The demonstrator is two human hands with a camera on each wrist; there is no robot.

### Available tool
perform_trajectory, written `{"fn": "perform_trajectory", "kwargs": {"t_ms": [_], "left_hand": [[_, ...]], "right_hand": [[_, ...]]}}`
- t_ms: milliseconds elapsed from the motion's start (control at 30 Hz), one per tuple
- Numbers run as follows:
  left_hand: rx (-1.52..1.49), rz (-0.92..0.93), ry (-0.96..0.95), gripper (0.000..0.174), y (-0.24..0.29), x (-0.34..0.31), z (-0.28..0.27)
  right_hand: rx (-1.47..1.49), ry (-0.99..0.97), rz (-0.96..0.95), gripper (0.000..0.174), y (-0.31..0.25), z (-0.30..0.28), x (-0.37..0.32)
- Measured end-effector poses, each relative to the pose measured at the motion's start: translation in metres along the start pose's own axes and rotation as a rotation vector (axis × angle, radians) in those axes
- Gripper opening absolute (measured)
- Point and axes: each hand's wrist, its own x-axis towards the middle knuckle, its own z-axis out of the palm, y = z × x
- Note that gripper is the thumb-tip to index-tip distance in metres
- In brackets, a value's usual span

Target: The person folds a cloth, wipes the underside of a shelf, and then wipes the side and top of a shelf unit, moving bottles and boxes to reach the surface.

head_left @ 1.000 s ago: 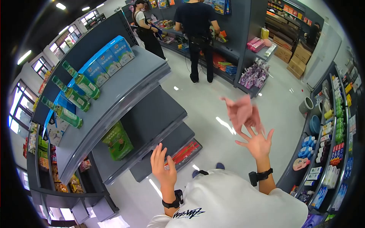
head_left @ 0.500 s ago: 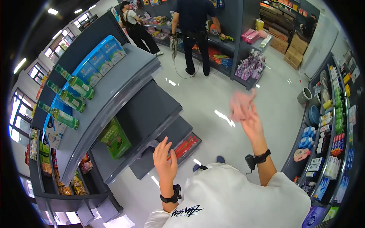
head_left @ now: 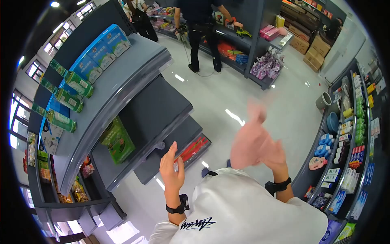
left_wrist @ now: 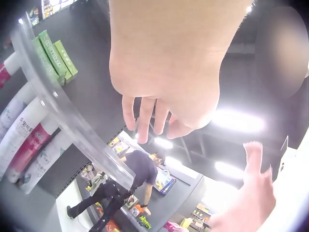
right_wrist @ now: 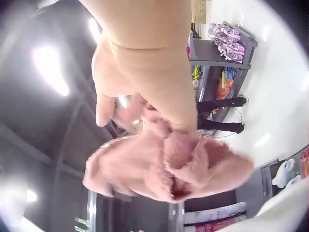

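A soft pink cloth (head_left: 252, 146), blurred by motion, hangs in front of the body on the right. My right hand (head_left: 278, 156) holds it by a bunched part. In the right wrist view the pink cloth (right_wrist: 193, 164) spreads below the palm in loose folds and hides most of the fingers; the thumb (right_wrist: 105, 110) shows beside it. My left hand (head_left: 172, 168) is raised near the shelf edge, its fingers nearly straight and holding nothing. The left wrist view shows the back of the left hand (left_wrist: 164, 72) close up.
On the left, a tiered grey shelf (head_left: 162, 97) carries green bottles (head_left: 77, 83), blue boxes (head_left: 97, 53) and a green package (head_left: 118, 142). A curved shelf of toiletries (head_left: 345, 140) runs along the right. A person in dark clothes (head_left: 197, 28) stands ahead at another shelf.
The pink cloth has come down and closer to the body with my right hand, whose fingers were spread a second ago. The left hand barely moved. The view has shifted slightly.
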Motion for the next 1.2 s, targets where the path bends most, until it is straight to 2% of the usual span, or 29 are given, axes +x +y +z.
{"fn": "perform_trajectory", "kwargs": {"t_ms": [33, 100, 133, 200, 300, 333, 367, 433, 467, 500, 567, 633, 667, 700, 767, 833, 867, 900, 967, 1033, 1067, 1133, 1200], "left_hand": [[0.018, 0.001, -0.028, 0.051, 0.000, 0.001, 0.001], [0.027, 0.006, -0.064, 0.050, 0.002, 0.004, 0.005], [0.040, 0.058, -0.066, 0.048, 0.002, 0.007, 0.007], [0.052, 0.112, -0.077, 0.047, 0.005, 0.012, 0.009], [0.013, 0.096, -0.105, 0.045, 0.014, 0.015, 0.012], [0.013, 0.122, -0.100, 0.045, 0.014, 0.016, 0.015], [0.015, 0.148, -0.092, 0.044, 0.014, 0.017, 0.017], [0.004, 0.138, -0.082, 0.044, 0.013, 0.013, 0.020], [-0.006, 0.131, -0.075, 0.043, 0.011, 0.012, 0.020], [-0.006, 0.136, -0.075, 0.043, 0.009, 0.010, 0.019], [-0.009, 0.096, -0.074, 0.043, 0.005, 0.006, 0.019], [-0.004, 0.083, -0.055, 0.042, 0.000, 0.001, 0.016], [0.017, 0.056, -0.059, 0.042, -0.003, 0.000, 0.013], [0.042, 0.029, -0.057, 0.041, -0.005, -0.001, 0.011], [0.066, 0.010, -0.032, 0.040, -0.010, -0.004, 0.008], [0.060, -0.039, -0.052, 0.040, -0.016, -0.006, 0.007], [0.067, -0.040, -0.050, 0.040, -0.017, -0.006, 0.006], [0.062, -0.023, -0.058, 0.040, -0.017, -0.003, 0.008], [0.052, -0.002, -0.074, 0.040, -0.013, 0.000, 0.011], [0.004, -0.021, -0.129, 0.039, -0.008, 0.004, 0.014], [0.001, -0.013, -0.137, 0.039, -0.006, 0.007, 0.017], [0.006, 0.077, -0.154, 0.040, -0.004, 0.009, 0.022], [-0.007, 0.099, -0.167, 0.040, 0.003, 0.012, 0.025]], "right_hand": [[0.000, 0.011, -0.004, 0.089, 0.003, -0.009, 0.001], [-0.500, 0.121, 0.341, 0.069, 0.005, -0.021, 0.012], [-0.499, 0.129, 0.335, 0.069, 0.008, -0.037, 0.020], [-0.738, 0.257, 0.292, 0.049, 0.017, -0.068, 0.034], [-0.636, 0.263, -0.222, 0.040, 0.001, -0.024, 0.060], [-0.645, 0.228, -0.395, 0.040, -0.015, 0.025, 0.060], [-0.648, 0.227, -0.396, 0.040, -0.025, 0.039, 0.054], [-0.311, -0.276, -0.643, 0.041, -0.041, 0.049, 0.043], [-0.311, -0.279, -0.647, 0.041, -0.047, 0.038, 0.044], [-0.281, -0.416, -0.657, 0.046, -0.051, 0.022, 0.047], [-0.261, -0.560, -0.676, 0.052, -0.055, 0.016, 0.047], [-0.371, -0.086, -0.451, 0.061, -0.053, 0.026, 0.032], [-0.379, -0.096, -0.449, 0.061, -0.052, 0.030, 0.026], [-0.210, -0.264, -0.375, 0.065, -0.050, 0.034, 0.021], [-0.034, -0.441, -0.281, 0.069, -0.037, 0.025, 0.004], [-0.206, 0.173, -0.351, 0.067, -0.025, 0.005, -0.015], [-0.201, 0.169, -0.347, 0.067, -0.023, 0.000, -0.014], [-0.367, 0.235, -0.128, 0.060, -0.022, 0.005, -0.014], [-0.527, 0.306, 0.089, 0.053, -0.014, -0.010, -0.010], [-0.246, 0.645, 0.248, 0.039, 0.005, -0.062, 0.004], [-0.239, 0.650, 0.240, 0.039, 0.002, -0.057, 0.009], [-0.442, 0.493, -0.234, 0.042, -0.009, -0.030, 0.029], [-0.754, 0.309, -0.680, 0.042, -0.026, 0.028, 0.029]]}}
